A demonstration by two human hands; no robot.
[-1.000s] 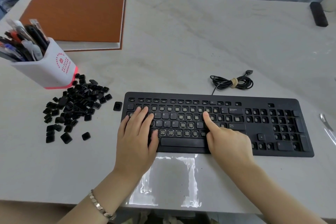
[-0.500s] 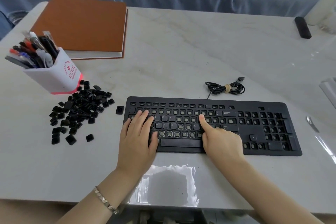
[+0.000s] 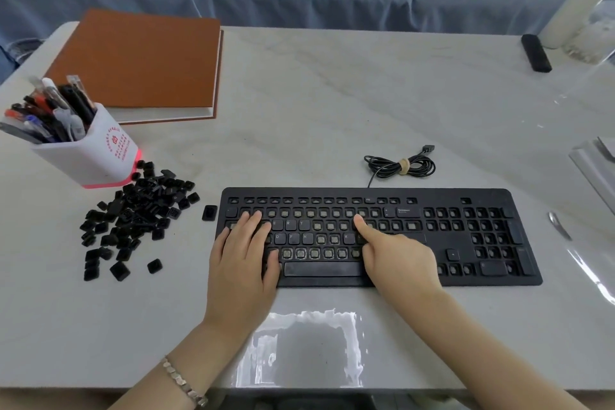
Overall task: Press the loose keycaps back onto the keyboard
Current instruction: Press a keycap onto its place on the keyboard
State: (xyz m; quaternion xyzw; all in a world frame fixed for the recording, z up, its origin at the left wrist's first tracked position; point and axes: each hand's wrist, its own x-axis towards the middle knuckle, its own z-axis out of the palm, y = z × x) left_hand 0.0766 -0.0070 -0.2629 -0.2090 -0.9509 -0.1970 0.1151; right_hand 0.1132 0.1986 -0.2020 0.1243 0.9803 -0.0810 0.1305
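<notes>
Pale, marble-patterned counter [image 3: 332,103] ran back to a blue-draped background, and the black keyboard [image 3: 432,194] lay toward its near edge, a little right of the middle. Many of its sockets stood bare; only some letter keys, the space bar and a few others were capped. The loose keycaps [image 3: 133,210] sat heaped toward the left edge, just beside a white pen cup [image 3: 90,156]. One single keycap [image 3: 209,212] lay apart from the heap, just beside the keyboard's left end.

The left hand [image 3: 243,263] rested flat on the keyboard's left part, fingers straight and slightly spread, holding nothing. The right hand [image 3: 399,260] had its forefinger [image 3: 361,225] stretched out and bearing down on a spot in the upper letter row, with the other fingers tucked under. Whether a cap sat beneath the fingertip could not be told.

The step looked to be the seating of one cap. Done well, the push would go straight down over the stem, not at a slant, so that the cap snapped in level rather than cocked to one side. The flat left hand seemed well placed to keep the board from sliding. A check that the cap sat flush with its neighbours seemed wise before another was fetched from the heap.
</notes>
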